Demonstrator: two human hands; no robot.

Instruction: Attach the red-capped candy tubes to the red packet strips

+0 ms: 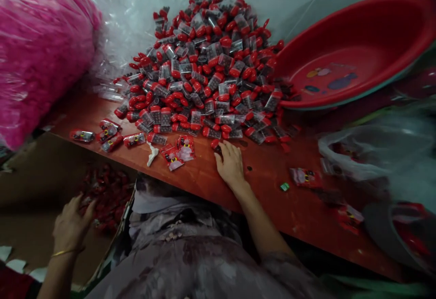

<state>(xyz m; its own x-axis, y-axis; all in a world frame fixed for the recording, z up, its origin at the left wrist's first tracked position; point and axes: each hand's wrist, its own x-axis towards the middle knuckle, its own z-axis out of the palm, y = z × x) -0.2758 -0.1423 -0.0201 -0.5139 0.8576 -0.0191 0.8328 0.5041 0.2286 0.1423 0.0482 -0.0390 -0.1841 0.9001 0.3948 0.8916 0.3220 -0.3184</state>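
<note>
A big heap of small clear tubes with red caps [207, 67] covers the back of the red-brown table [272, 185]. My right hand [230, 163] rests on the table at the heap's near edge, fingers curled over a red-capped tube. My left hand [71, 226] reaches down into a cardboard box [41, 185] below the table's left end, fingers bent among red packed items [109, 190]; what it holds is hidden. Several wrapped tubes in printed red sleeves [109, 136] and loose sleeves [179, 151] lie along the table's front edge.
A red plastic basin [354, 49] leans at the back right. A large pink bag [37, 49] fills the left, with clear plastic [122, 22] behind the heap. A clear bag [374, 149] and more red sleeves [304, 176] lie on the right.
</note>
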